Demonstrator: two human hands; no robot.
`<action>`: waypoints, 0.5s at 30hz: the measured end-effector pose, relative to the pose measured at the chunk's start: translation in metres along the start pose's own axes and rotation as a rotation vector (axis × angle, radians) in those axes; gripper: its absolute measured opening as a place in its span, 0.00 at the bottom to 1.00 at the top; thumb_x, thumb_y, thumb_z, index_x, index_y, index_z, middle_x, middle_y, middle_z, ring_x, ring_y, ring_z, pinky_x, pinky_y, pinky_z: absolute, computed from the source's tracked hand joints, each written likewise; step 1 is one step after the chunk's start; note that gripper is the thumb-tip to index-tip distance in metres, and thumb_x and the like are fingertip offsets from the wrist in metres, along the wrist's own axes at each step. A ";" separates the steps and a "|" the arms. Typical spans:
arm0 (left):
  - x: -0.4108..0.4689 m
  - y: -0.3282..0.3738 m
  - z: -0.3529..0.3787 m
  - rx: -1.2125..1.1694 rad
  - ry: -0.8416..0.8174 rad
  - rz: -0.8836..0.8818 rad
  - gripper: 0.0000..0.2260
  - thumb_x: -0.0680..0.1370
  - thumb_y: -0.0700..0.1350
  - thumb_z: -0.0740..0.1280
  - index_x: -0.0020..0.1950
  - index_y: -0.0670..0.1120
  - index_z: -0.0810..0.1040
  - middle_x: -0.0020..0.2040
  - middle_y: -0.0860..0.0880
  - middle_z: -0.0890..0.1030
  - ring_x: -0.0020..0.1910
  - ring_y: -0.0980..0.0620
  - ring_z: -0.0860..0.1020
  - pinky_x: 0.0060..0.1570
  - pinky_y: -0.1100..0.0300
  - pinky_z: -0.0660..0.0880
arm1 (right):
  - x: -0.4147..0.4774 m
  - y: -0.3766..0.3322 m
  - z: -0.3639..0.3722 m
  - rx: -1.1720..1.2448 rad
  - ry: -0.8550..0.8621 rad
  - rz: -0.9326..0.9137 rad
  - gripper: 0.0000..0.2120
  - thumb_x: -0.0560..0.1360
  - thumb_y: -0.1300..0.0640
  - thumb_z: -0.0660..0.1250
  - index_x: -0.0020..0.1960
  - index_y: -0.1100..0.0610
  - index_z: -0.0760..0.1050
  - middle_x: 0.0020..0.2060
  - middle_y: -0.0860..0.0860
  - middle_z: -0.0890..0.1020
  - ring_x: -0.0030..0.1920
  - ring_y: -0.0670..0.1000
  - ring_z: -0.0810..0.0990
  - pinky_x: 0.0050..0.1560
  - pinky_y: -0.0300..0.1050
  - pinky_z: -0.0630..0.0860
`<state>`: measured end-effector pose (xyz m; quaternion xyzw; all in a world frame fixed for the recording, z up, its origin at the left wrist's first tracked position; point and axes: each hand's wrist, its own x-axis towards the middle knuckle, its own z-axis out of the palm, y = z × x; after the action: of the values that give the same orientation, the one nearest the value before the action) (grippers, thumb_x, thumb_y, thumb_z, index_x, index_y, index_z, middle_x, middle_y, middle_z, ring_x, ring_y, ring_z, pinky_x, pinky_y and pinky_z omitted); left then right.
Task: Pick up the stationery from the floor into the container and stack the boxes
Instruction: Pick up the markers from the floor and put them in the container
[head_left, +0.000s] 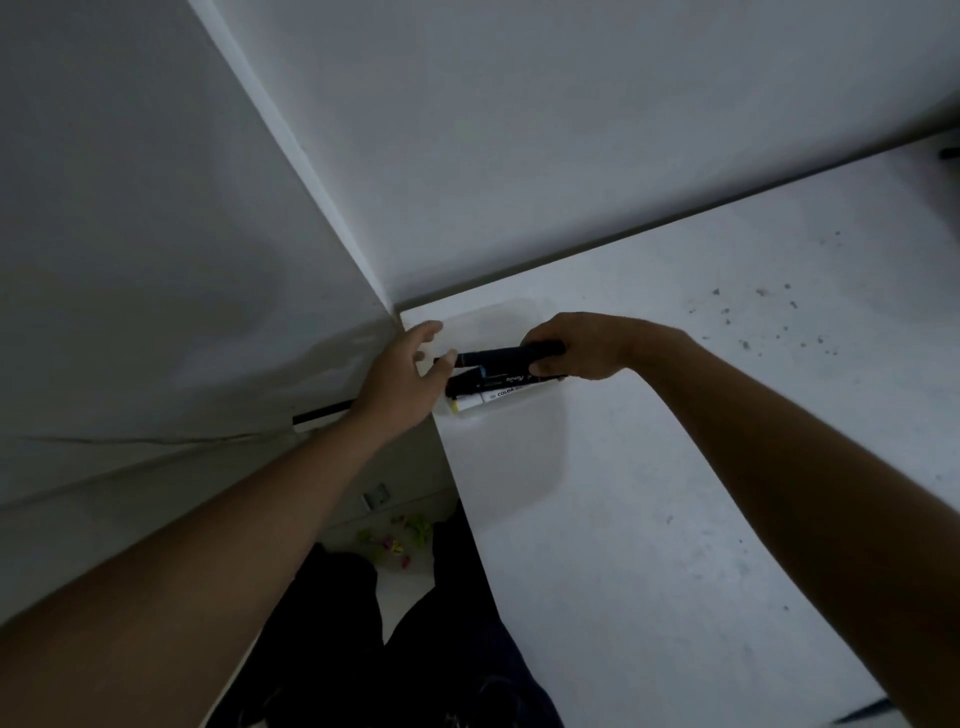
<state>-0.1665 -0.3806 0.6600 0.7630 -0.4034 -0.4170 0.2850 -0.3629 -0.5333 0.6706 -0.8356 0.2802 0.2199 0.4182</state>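
A clear plastic container (498, 319) stands in the far left corner of a white table (675, 467), against the walls. Inside lie several black markers and a white box printed "COLOR" (506, 393). My right hand (576, 345) grips the right end of a black marker (498, 356) held level over the container. My left hand (405, 374) rests at the container's left side with fingers relaxed, its fingertips near the marker's left tip. Small coloured stationery pieces (397, 543) lie on the floor below, between the table and the wall.
White walls meet in the corner behind the container. A black rod (322, 413) pokes out along the left wall under my left wrist. My dark trouser legs (363, 649) fill the bottom centre. The table's right part carries dark specks (753, 322).
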 end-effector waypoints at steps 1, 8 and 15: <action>-0.002 0.000 0.000 0.071 0.015 0.051 0.18 0.79 0.50 0.64 0.68 0.49 0.71 0.67 0.50 0.73 0.64 0.52 0.71 0.57 0.63 0.66 | 0.000 0.001 -0.001 -0.018 -0.008 -0.001 0.10 0.78 0.53 0.64 0.58 0.52 0.76 0.41 0.43 0.75 0.42 0.45 0.74 0.40 0.39 0.67; -0.004 -0.004 0.001 0.264 -0.044 0.202 0.14 0.79 0.44 0.64 0.64 0.42 0.76 0.63 0.43 0.75 0.61 0.47 0.73 0.61 0.61 0.67 | 0.004 0.004 0.002 -0.100 -0.013 0.023 0.12 0.77 0.51 0.64 0.60 0.50 0.76 0.49 0.49 0.78 0.49 0.52 0.77 0.49 0.46 0.72; -0.004 -0.007 0.007 0.444 -0.173 0.245 0.17 0.79 0.43 0.65 0.66 0.41 0.75 0.63 0.41 0.76 0.60 0.42 0.74 0.60 0.58 0.68 | 0.003 0.010 0.014 -0.041 0.188 -0.006 0.15 0.76 0.56 0.65 0.62 0.52 0.75 0.55 0.52 0.78 0.56 0.53 0.75 0.55 0.44 0.69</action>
<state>-0.1709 -0.3741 0.6525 0.7139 -0.5971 -0.3443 0.1234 -0.3691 -0.5279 0.6552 -0.8618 0.3112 0.1448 0.3734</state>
